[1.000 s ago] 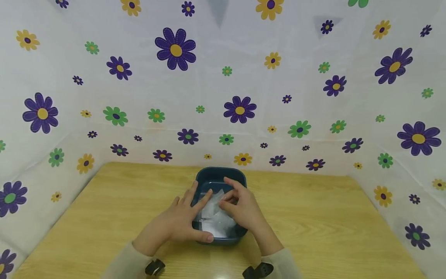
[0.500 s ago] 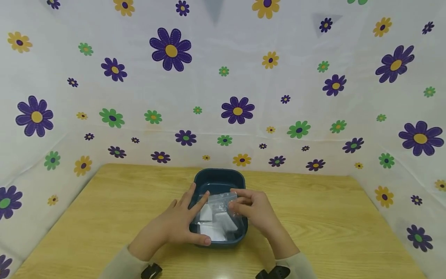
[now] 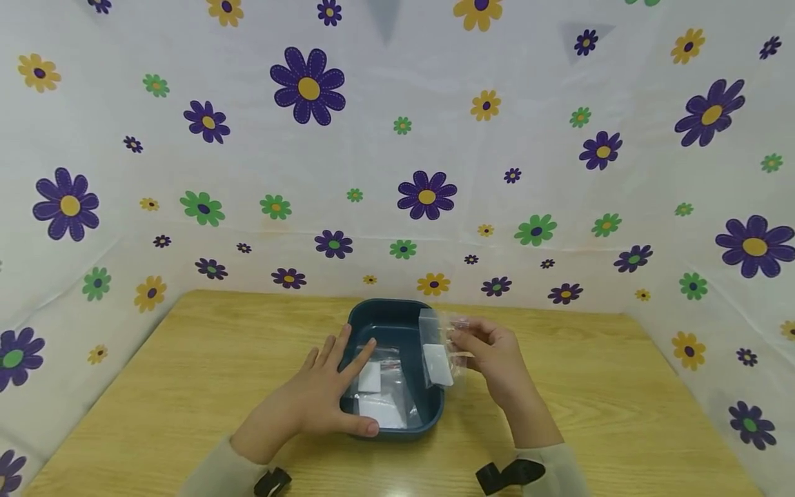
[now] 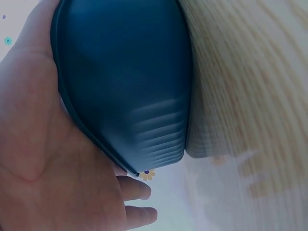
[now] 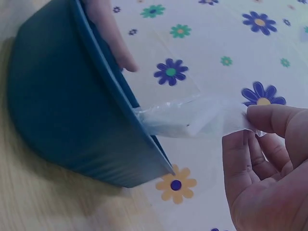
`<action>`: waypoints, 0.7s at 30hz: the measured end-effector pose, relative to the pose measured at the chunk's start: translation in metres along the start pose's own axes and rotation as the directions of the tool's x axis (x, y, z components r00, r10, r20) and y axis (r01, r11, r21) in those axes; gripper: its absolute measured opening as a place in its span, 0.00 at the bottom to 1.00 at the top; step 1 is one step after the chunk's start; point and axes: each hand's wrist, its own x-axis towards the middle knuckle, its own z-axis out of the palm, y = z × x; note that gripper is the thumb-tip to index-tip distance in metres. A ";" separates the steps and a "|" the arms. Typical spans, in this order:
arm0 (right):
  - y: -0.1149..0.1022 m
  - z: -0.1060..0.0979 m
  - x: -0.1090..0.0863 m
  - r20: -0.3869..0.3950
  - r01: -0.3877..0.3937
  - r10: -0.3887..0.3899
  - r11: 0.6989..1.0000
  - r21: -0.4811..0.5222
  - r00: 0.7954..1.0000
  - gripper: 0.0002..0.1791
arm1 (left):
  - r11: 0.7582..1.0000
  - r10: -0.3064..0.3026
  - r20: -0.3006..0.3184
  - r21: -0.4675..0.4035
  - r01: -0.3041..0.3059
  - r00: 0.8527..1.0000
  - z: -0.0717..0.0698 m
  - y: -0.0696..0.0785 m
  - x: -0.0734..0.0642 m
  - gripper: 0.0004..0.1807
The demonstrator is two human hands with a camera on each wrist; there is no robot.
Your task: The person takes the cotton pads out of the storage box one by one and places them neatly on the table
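A clear zip bag with a white piece inside hangs over the right rim of a dark blue plastic bin. My right hand pinches that bag by its side between thumb and fingers. In the right wrist view the bag stretches from the bin's rim to the fingertips. My left hand rests on the bin's left rim with fingers spread and thumb over the near corner. Other clear bags with white pieces lie in the near half of the bin.
The bin stands on a wood-grain table. A white cloth with printed flowers rises behind and on both sides. Each wrist bears a black strap, such as the right strap.
My right hand has lifted one bag out from among the others and drawn it rightward to the bin's rim. The left hand stays at the left rim.
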 end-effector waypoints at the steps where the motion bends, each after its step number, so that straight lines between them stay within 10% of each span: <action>1: -0.001 -0.003 0.000 -0.008 0.002 -0.001 1.000 0.014 1.000 0.18 | 1.000 0.002 -0.002 -0.003 -0.002 1.000 -0.001 0.001 0.000 0.66; 21: 0.007 -0.029 0.011 -0.074 -0.063 0.069 0.995 0.082 0.995 0.16 | 1.000 0.014 -0.013 0.012 -0.014 1.000 -0.006 -0.003 -0.002 0.67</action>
